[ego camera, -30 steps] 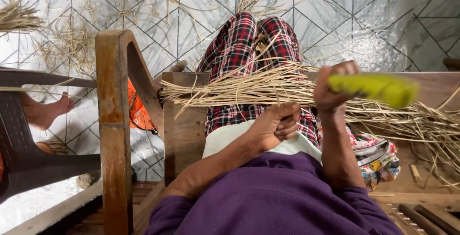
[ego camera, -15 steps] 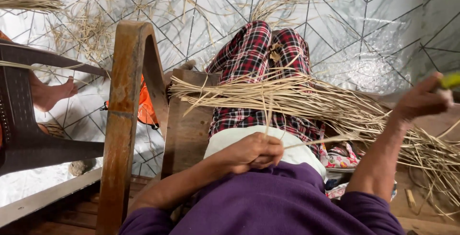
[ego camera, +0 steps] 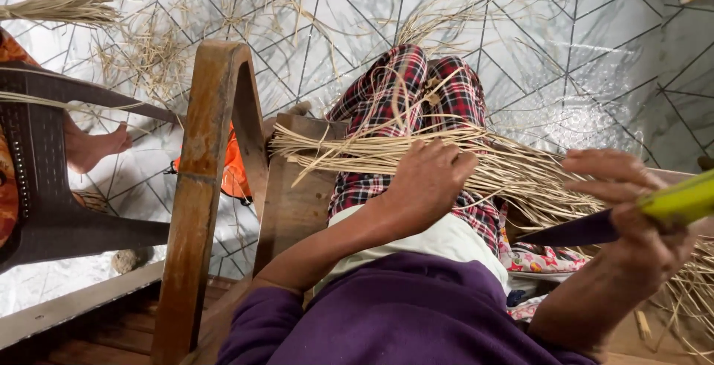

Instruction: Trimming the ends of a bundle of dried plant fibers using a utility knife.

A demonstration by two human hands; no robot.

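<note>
The left hand (ego camera: pixel 424 183) lies palm down on a bundle of straw (ego camera: pixel 416 153), fingers curled over the stalks and pressing them against the lap. The right hand (ego camera: pixel 632 216) is closed around the yellow-green handle of a knife (ego camera: pixel 587 229), whose dark blade points left toward the body, just under the straw's right part.

The bundle rests across the checked trousers (ego camera: pixel 416 90), above the thighs, with one end over the top of a wooden block (ego camera: pixel 297 194). Its long axis runs nearly level from left to right, dipping slightly toward the right. The neat cut ends point left, past the block, and the looser, spreading ends fan out to the right, beyond the knife hand.

To work the stalks cleanly, I judge it best to keep the left palm flat and firm so they stay parallel and do not roll, and to keep the blade edge turned away from the holding fingers. Short strokes along the stalks, not across them, should spare the straw from snapping.

A curved wooden frame (ego camera: pixel 201 186) stands at the left. Beyond it a dark plastic chair (ego camera: pixel 44 186) shows another person's bare foot (ego camera: pixel 93 145) on the tiled floor (ego camera: pixel 580 45), which is strewn with loose straw.
</note>
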